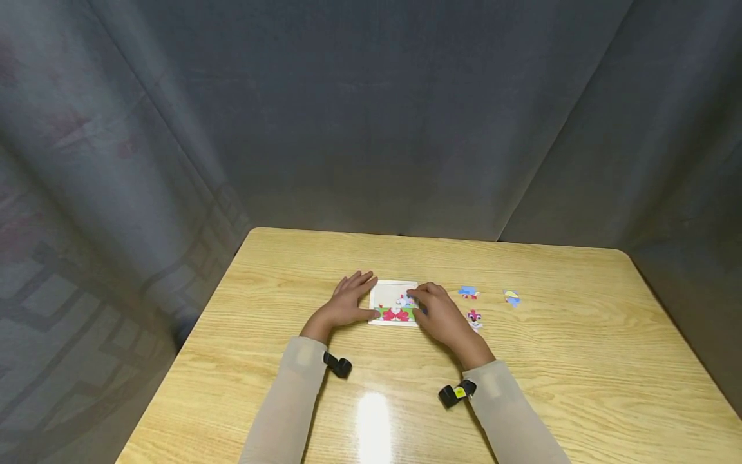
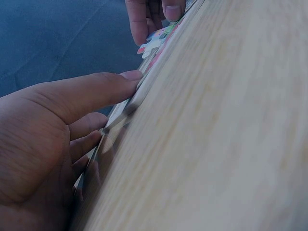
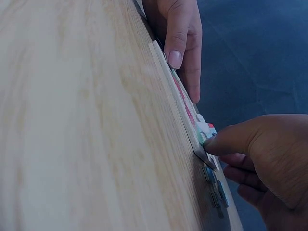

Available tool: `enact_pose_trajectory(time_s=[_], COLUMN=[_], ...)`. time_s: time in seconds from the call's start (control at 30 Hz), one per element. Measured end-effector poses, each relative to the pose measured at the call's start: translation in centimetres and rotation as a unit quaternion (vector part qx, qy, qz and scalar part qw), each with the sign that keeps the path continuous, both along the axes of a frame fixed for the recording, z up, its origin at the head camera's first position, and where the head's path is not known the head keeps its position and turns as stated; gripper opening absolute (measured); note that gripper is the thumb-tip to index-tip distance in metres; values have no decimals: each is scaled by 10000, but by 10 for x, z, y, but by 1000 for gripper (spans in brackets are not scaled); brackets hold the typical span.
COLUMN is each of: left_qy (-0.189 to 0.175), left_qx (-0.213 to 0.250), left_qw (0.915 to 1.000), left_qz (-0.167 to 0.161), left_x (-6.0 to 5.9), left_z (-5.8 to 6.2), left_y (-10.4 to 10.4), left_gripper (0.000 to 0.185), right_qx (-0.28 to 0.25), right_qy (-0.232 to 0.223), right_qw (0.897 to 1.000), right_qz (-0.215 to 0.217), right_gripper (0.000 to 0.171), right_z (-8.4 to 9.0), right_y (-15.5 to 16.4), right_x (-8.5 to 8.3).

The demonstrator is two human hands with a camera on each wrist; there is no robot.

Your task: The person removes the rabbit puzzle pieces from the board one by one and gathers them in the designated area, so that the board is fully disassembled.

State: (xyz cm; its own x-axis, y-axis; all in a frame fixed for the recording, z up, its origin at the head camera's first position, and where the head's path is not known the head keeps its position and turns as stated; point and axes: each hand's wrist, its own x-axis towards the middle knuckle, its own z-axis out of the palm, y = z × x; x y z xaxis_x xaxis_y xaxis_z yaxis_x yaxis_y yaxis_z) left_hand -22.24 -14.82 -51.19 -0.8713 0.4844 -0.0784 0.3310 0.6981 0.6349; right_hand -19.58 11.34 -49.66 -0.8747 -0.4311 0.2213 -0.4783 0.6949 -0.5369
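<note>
A small puzzle tray [image 1: 397, 282] with a white rim lies on the table, its near row filled with green and red pieces [image 1: 395, 314]. My left hand [image 1: 344, 306] rests at the tray's left side, thumb on the near left corner and fingers stretched along the far left. At the right side, my right hand [image 1: 443, 316] pinches a white and blue puzzle piece [image 2: 153, 43] between thumb and forefinger. That piece is slightly tilted over the tray, just above the filled row. Its right part is hidden by the fingers.
To the right of the tray lie loose puzzle pieces: a blue and red one [image 1: 468, 292], a blue and yellow one [image 1: 512, 297] and one with a cartoon face [image 1: 475, 319], close to my right wrist. Grey curtains [image 1: 382, 129] hang behind the wooden table [image 1: 580, 361].
</note>
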Motion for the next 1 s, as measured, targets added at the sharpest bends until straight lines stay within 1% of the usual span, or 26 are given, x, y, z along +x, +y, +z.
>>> enact_pose_trajectory(time_s=[0.43, 0.87, 1.0], left_qy=[37, 36, 42], left_qx=[-60, -40, -37], left_qw=[10000, 10000, 10000], left_qz=[-8, 34, -20], left_x=[0, 2, 1], left_z=[1, 3, 1], left_y=[0, 1, 2], left_gripper=[86, 85, 85], right_qx=[20, 83, 53], right_qy=[-100, -156, -135], right_qw=[9999, 9998, 9998], right_qz=[26, -73, -107], right_gripper=[38, 34, 33], right_z=[-1, -2, -3], right_y=[0, 1, 3], right_x=[-1, -1, -1])
